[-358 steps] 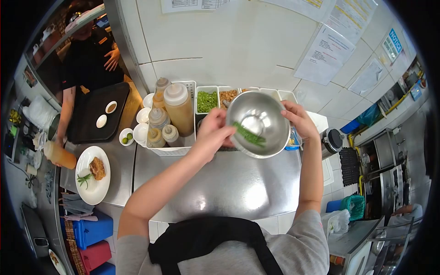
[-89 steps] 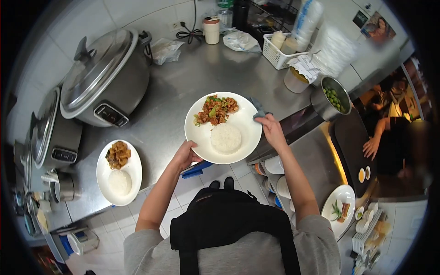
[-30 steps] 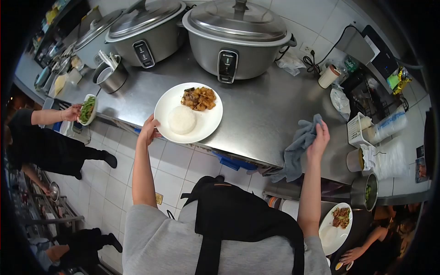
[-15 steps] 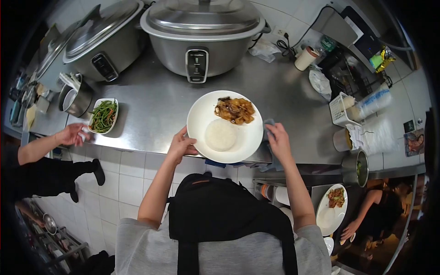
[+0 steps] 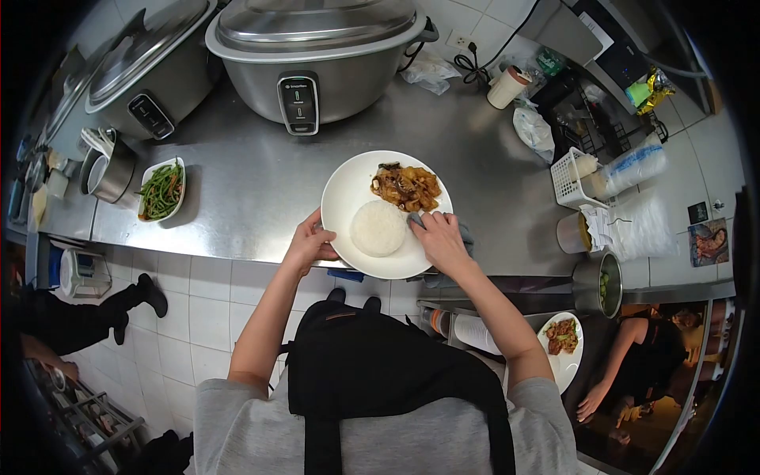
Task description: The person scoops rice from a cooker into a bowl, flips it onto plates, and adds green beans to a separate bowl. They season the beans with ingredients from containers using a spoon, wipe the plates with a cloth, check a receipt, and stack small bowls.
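While a person's legs (image 5: 71, 321) show at far L, in dark trousers & shoes, a metal pot (image 5: 120, 170) w/ white-handled utensils sits at the L end of the steel counter (image 5: 237, 190). Just R of it, a white bowl (image 5: 183, 176) of green beans (image 5: 162, 191) rests near the front edge. Behind, along the back, is the small cooker (image 5: 186, 83), then the big cooker (image 5: 348, 79), lids on both.

L hand (image 5: 311, 241) grips the L side of the round white plate (image 5: 344, 178), thumb at the rim, other fingers mostly hidden. Plate is approx. level at the counter's front edge, mid-view; can't tell if it touches the metal. On it: rice (image 5: 378, 228) in a neat round, nearer the person, & brown saucy food (image 5: 405, 188) behind & to the R. R hand (image 5: 443, 241) reaches over the R side of the plate, grasping a grey cloth (image 5: 466, 235); a bit of it pokes out at the fingertips b/w rice & saucy food, the rest hangs past the rim.

Farther R: lidded cup (image 5: 507, 89), plastic bag (image 5: 532, 131), white basket (image 5: 564, 178), tub (image 5: 571, 233) w/ papers on top, & a steel pan (image 5: 587, 281) w/ green items inside. Below the pan, a 2nd plate (image 5: 564, 368) holds rice & reddish-brown food. At far R, another person (image 5: 641, 356) in black has an arm stretched down, hand near a dark surface.
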`<act>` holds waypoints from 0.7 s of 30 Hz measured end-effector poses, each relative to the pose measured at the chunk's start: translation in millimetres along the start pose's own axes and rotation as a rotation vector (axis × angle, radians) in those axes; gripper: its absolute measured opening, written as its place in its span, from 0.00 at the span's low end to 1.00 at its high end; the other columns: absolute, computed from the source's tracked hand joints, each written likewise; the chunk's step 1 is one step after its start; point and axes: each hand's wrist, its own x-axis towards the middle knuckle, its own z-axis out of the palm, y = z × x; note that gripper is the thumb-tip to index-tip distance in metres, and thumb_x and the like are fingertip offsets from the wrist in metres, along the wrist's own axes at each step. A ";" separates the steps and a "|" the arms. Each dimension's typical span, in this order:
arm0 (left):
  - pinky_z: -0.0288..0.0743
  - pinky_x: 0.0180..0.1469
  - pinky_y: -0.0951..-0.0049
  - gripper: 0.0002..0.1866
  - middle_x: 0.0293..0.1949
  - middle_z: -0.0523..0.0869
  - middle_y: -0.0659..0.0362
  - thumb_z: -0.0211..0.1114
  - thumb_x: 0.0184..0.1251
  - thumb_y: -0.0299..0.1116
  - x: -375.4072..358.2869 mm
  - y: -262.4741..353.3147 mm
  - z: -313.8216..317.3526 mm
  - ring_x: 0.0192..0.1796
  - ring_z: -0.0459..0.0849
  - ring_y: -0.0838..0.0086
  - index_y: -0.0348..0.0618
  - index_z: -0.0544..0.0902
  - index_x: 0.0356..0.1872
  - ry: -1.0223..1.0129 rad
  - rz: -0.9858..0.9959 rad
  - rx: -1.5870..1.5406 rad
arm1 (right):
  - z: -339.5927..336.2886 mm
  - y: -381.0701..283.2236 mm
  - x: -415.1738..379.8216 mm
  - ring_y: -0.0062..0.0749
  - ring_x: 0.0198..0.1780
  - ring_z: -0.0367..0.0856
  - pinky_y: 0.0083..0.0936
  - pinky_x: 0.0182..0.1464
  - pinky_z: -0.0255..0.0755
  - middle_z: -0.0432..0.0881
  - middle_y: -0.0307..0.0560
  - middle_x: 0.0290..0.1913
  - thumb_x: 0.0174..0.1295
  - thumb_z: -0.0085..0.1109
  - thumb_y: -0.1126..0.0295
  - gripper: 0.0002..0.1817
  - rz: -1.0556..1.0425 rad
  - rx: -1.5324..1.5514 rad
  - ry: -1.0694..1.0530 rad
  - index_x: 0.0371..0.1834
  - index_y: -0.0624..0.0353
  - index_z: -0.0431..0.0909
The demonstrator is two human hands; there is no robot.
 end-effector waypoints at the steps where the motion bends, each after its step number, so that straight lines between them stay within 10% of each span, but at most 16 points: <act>1: 0.84 0.27 0.78 0.35 0.40 0.82 0.49 0.53 0.52 0.18 -0.6 -1.5 1.2 0.29 0.86 0.68 0.43 0.58 0.66 0.007 0.002 0.001 | -2.8 2.5 -2.0 0.35 0.45 0.70 0.35 0.50 0.58 0.73 0.45 0.38 0.51 0.50 0.75 0.16 -0.002 -0.013 -0.005 0.43 0.58 0.79; 9: 0.84 0.27 0.78 0.36 0.44 0.80 0.48 0.51 0.51 0.18 -2.9 -3.8 7.0 0.29 0.86 0.68 0.44 0.58 0.66 0.045 -0.015 -0.039 | -37.3 69.2 -37.0 0.36 0.43 0.72 0.34 0.44 0.62 0.73 0.47 0.34 0.50 0.50 0.73 0.04 -0.030 -0.079 -0.009 0.26 0.57 0.76; 12: 0.84 0.28 0.77 0.36 0.45 0.80 0.49 0.51 0.51 0.18 -1.9 -6.7 7.1 0.31 0.86 0.67 0.45 0.59 0.66 0.056 -0.005 -0.046 | -36.1 90.1 -43.1 0.43 0.40 0.74 0.38 0.42 0.65 0.74 0.49 0.33 0.49 0.50 0.76 0.07 0.347 -0.118 0.000 0.31 0.60 0.76; 17: 0.84 0.32 0.74 0.33 0.47 0.79 0.49 0.55 0.56 0.23 -12.2 -41.6 48.7 0.34 0.86 0.67 0.44 0.59 0.66 0.157 0.091 -0.154 | 41.4 65.5 -67.6 0.50 0.49 0.76 0.35 0.53 0.67 0.77 0.58 0.46 0.53 0.48 0.81 0.16 0.612 0.688 0.378 0.47 0.67 0.73; 21: 0.81 0.27 0.76 0.31 0.47 0.78 0.50 0.55 0.64 0.37 -39.3 -89.3 95.3 0.33 0.85 0.69 0.45 0.56 0.66 -0.051 -0.103 -0.069 | 48.4 78.6 -70.8 0.38 0.54 0.73 0.27 0.58 0.63 0.74 0.54 0.52 0.56 0.48 0.81 0.19 0.935 0.975 0.681 0.53 0.68 0.69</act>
